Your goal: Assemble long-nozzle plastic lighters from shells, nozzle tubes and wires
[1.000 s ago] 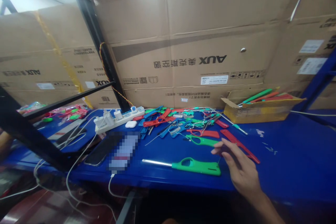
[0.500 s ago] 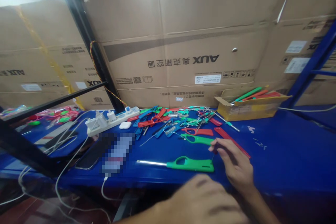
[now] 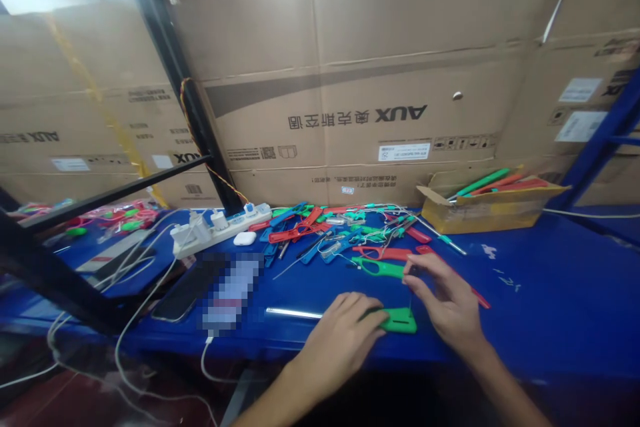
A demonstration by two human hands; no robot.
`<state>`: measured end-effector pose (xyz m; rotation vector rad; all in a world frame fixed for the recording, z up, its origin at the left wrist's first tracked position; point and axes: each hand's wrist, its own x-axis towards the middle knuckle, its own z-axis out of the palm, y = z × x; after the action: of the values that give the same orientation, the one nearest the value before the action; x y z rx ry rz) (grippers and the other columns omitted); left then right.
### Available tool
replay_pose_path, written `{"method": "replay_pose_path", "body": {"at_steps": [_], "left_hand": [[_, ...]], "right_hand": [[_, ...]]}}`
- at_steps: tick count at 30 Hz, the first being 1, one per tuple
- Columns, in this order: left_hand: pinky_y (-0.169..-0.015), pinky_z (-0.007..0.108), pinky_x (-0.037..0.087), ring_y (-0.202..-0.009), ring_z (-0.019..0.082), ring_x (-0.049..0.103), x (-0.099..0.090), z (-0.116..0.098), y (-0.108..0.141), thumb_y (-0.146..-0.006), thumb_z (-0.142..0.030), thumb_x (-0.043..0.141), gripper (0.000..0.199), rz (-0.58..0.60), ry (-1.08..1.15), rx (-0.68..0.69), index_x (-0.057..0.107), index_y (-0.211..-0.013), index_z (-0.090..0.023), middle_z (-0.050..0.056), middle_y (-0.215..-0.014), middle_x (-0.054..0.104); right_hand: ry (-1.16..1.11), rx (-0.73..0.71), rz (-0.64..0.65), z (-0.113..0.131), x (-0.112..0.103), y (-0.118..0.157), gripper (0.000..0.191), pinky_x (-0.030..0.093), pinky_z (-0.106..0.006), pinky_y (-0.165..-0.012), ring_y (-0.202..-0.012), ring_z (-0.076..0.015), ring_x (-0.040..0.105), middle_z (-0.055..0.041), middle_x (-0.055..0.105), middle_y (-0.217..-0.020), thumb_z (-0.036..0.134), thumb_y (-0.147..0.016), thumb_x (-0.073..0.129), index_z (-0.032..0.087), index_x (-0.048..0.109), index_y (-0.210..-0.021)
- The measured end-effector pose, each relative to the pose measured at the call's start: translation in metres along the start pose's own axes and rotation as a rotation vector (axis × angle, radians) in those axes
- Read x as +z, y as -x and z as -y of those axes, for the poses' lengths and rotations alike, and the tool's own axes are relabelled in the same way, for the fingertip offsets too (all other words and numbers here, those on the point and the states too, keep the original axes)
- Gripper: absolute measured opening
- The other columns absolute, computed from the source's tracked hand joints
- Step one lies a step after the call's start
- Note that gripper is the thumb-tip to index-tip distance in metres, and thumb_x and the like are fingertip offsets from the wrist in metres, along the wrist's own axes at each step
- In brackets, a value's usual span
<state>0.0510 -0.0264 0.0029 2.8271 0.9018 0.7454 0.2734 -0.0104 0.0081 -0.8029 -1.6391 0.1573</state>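
Observation:
A green lighter with a long metal barrel (image 3: 400, 321) lies on the blue table, barrel to the left. My left hand (image 3: 345, 327) rests over its middle, fingers curled on the handle and covering the trigger loop. Above the handle's right end, my right hand (image 3: 445, 300) pinches what looks like a small screwdriver (image 3: 411, 303). Its thin shaft points down to the lighter's end; the grip is mostly hidden by my fingers. Just behind lies a green lighter shell half (image 3: 383, 268), partly covered by my right fingertips, with a red shell half (image 3: 380, 253) beyond it.
A pile of red, blue and green lighter parts (image 3: 320, 233) with wires spreads along the back. At right rear stands a cardboard box (image 3: 490, 215) holding lighters. To the left are a power strip (image 3: 220, 233), a white earbud case (image 3: 245, 239), phones (image 3: 187, 290), cables and a dark rack post (image 3: 175, 80).
My left hand has come down from the near edge onto the green lighter. The right hand stays near the lighter's end with the screwdriver, and the view has shifted slightly.

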Motion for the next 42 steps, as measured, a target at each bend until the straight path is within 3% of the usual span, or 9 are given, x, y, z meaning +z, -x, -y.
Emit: {"method": "replay_pose_path", "body": {"at_steps": [3,9,13,18,24,29,35,39,42], "left_hand": [[-0.098,0.037,0.050,-0.112,0.020,0.061,-0.001,0.000,0.000,-0.104,-0.026,0.054,0.022,-0.001,0.014,-0.001,0.060,-0.125,-0.022,0.005,-0.120,0.067],[-0.100,0.039,0.049,-0.114,0.021,0.060,0.000,0.000,0.000,-0.105,-0.025,0.053,0.025,0.037,-0.014,-0.013,0.057,-0.129,-0.021,0.006,-0.122,0.066],[-0.100,0.039,0.048,-0.115,0.022,0.060,0.000,0.000,0.001,-0.105,-0.025,0.052,0.025,0.041,-0.031,0.011,0.057,-0.129,-0.021,0.006,-0.122,0.066],[-0.097,0.037,0.049,-0.112,0.021,0.060,0.000,0.001,0.001,-0.105,-0.026,0.053,0.023,0.033,-0.048,0.008,0.057,-0.127,-0.021,0.005,-0.121,0.066],[-0.098,0.038,0.048,-0.114,0.021,0.059,0.002,0.001,0.001,-0.105,-0.025,0.053,0.025,0.031,-0.060,0.030,0.057,-0.129,-0.021,0.005,-0.122,0.065],[-0.096,0.039,0.049,-0.112,0.022,0.058,0.001,0.001,0.002,-0.105,-0.025,0.053,0.025,0.014,-0.034,0.005,0.057,-0.129,-0.022,0.005,-0.122,0.065],[-0.097,0.040,0.049,-0.113,0.022,0.059,0.002,0.002,0.002,-0.105,-0.025,0.051,0.025,0.026,-0.055,0.026,0.058,-0.129,-0.022,0.006,-0.123,0.065],[-0.096,0.041,0.049,-0.112,0.024,0.058,0.002,0.002,0.002,-0.105,-0.024,0.051,0.025,0.027,-0.045,0.020,0.058,-0.129,-0.021,0.006,-0.124,0.065],[-0.096,0.041,0.049,-0.112,0.024,0.058,0.001,0.001,0.001,-0.105,-0.024,0.050,0.026,0.036,-0.039,0.019,0.058,-0.130,-0.021,0.007,-0.123,0.065]], "right_hand": [[0.071,-0.079,0.007,-0.001,-0.001,0.003,0.024,0.058,-0.032,-0.073,-0.083,-0.0184,0.068,-0.0050,0.069,-0.095,0.021,-0.094,0.065,0.027,0.072,-0.117],[0.068,-0.039,0.001,0.000,-0.002,0.014,0.050,0.059,-0.032,-0.075,-0.085,-0.0181,0.069,-0.0053,0.069,-0.101,0.013,-0.099,0.053,0.030,0.052,-0.146],[0.078,-0.091,-0.030,0.000,-0.002,0.014,0.044,0.058,-0.033,-0.073,-0.080,-0.0178,0.067,-0.0031,0.066,-0.092,0.012,-0.092,0.066,0.030,0.063,-0.132],[0.061,-0.046,-0.018,-0.003,-0.002,0.017,0.039,0.059,-0.031,-0.069,-0.088,-0.0193,0.069,-0.0082,0.068,-0.105,0.013,-0.101,0.049,0.027,0.061,-0.135],[0.096,-0.086,-0.066,-0.006,-0.004,0.018,0.040,0.056,-0.033,-0.074,-0.084,-0.0175,0.065,-0.0044,0.063,-0.098,0.014,-0.092,0.067,0.029,0.063,-0.129],[0.066,-0.065,-0.011,-0.004,-0.003,0.018,0.040,0.057,-0.031,-0.069,-0.090,-0.0186,0.066,-0.0085,0.065,-0.107,0.014,-0.103,0.045,0.028,0.058,-0.138],[0.077,-0.099,-0.058,-0.007,-0.004,0.018,0.042,0.055,-0.034,-0.073,-0.080,-0.0177,0.063,-0.0035,0.063,-0.094,0.015,-0.091,0.069,0.029,0.062,-0.131],[0.074,-0.090,-0.007,-0.004,-0.005,0.018,0.037,0.056,-0.031,-0.069,-0.086,-0.0184,0.065,-0.0077,0.064,-0.101,0.016,-0.103,0.047,0.026,0.061,-0.135],[0.060,-0.056,-0.029,-0.005,-0.003,0.020,0.041,0.058,-0.032,-0.072,-0.087,-0.0189,0.066,-0.0077,0.066,-0.103,0.014,-0.101,0.051,0.026,0.056,-0.140]]}}
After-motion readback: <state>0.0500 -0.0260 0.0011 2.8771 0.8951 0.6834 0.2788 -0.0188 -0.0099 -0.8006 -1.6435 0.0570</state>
